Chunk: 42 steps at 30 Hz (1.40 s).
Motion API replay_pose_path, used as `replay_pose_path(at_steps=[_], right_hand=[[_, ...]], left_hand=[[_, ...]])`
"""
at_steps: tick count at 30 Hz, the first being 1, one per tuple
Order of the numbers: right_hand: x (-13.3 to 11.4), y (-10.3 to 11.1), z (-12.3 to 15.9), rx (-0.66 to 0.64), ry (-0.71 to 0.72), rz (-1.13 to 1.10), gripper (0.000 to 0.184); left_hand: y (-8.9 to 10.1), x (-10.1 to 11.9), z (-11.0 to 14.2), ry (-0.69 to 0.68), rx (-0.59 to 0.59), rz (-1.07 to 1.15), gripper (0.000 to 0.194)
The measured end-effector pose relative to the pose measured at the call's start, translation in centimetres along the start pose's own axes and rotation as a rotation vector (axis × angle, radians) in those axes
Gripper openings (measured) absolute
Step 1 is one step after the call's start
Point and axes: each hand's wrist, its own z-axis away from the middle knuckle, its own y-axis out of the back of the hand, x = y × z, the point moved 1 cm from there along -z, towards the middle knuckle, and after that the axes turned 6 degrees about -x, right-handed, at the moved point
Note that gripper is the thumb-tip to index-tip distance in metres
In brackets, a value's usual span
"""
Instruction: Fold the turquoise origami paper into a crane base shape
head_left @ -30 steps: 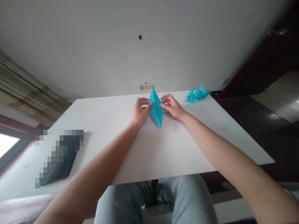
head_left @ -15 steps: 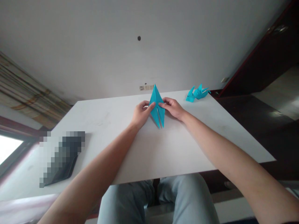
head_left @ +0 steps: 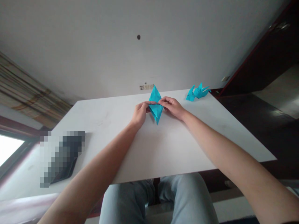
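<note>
Pinching a long diamond of folded blue paper at its narrow middle, a person is working with both bare hands near the far edge of a white tabletop. The paper is lying with its long axis running far to near, tilted only slightly, one sharp point aiming at the far wall and the other at the person's lap. Its far half is standing clear above the hands, and its near half is hanging just below them.

The left hand is coming in from the left side, and the right hand from the right. Neither hand is clearly nearer: their fingertips are almost meeting across the paper's middle. The left fingers are curled and pressed together on the paper, and the right fingers are closing on it from the other side. Exactly which fingers are above or below the paper is too small to tell.

A smaller folded blue paper shape is sitting well to the right, by the far edge. A blurred-out dark object is lying at the left of the tabletop, well apart from the hands.
</note>
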Motion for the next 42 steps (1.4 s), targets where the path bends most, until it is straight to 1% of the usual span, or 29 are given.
replay_pose_path(at_steps=[2, 3, 4, 6, 9, 12, 15, 18, 21, 23, 27, 29, 32, 34, 36, 38, 42], right_hand=[[0.0, 0.0, 0.0, 0.005, 0.04, -0.005, 0.06], [0.1, 0.0, 0.0, 0.008, 0.053, -0.013, 0.059], [0.1, 0.0, 0.0, 0.01, 0.056, -0.024, 0.058], [0.2, 0.1, -0.1, 0.014, 0.033, -0.052, 0.06], [0.3, 0.1, -0.2, 0.008, 0.003, -0.104, 0.063], [0.2, -0.1, -0.1, -0.012, 0.007, -0.144, 0.058], [0.1, -0.2, 0.0, -0.048, -0.006, -0.147, 0.053], [-0.1, -0.2, 0.1, -0.017, 0.006, -0.116, 0.053], [-0.3, 0.0, 0.1, 0.056, 0.057, -0.037, 0.054], [-0.5, 0.1, 0.1, 0.104, 0.103, 0.023, 0.053], [-0.4, 0.5, 0.0, 0.135, 0.163, 0.126, 0.051], [-0.2, 0.6, -0.1, 0.123, 0.165, 0.166, 0.054], [0.2, 0.5, -0.3, 0.075, 0.153, 0.2, 0.061], [0.2, 0.2, -0.3, 0.027, 0.147, 0.156, 0.062], [0.1, -0.2, -0.2, -0.013, 0.133, 0.05, 0.062], [0.0, -0.5, -0.1, -0.018, 0.103, -0.061, 0.061], [0.1, -0.7, 0.1, 0.024, 0.074, -0.19, 0.068]], left_hand=[[0.0, -0.1, 0.0, 0.004, 0.01, 0.04, 0.041], [0.0, -0.1, 0.0, 0.0, 0.021, 0.031, 0.043], [0.0, -0.1, 0.0, -0.009, 0.036, 0.005, 0.04], [-0.1, -0.1, 0.1, -0.034, 0.066, -0.058, 0.036], [-0.2, -0.1, 0.2, -0.058, 0.08, -0.089, 0.048], [-0.2, 0.0, 0.1, -0.076, 0.064, -0.09, 0.05], [-0.2, -0.2, 0.0, -0.069, 0.049, -0.103, 0.046], [-0.1, -0.2, 0.1, -0.086, 0.051, -0.195, 0.035], [-0.2, 0.3, 0.6, -0.157, 0.073, -0.373, 0.026], [-0.3, 0.8, 0.9, -0.211, 0.072, -0.447, 0.023], [-0.6, 1.4, 1.1, -0.346, 0.064, -0.45, 0.016], [-0.6, 1.3, 0.8, -0.368, 0.104, -0.407, 0.023], [-0.7, 1.1, 0.3, -0.408, 0.152, -0.29, 0.044], [-0.8, 1.1, 0.1, -0.436, 0.173, -0.223, 0.055], [-1.0, 1.1, 0.1, -0.432, 0.182, -0.175, 0.061], [-1.2, 1.1, 0.2, -0.409, 0.153, -0.124, 0.063], [-1.6, 1.2, 0.5, -0.362, 0.027, -0.059, 0.066]])
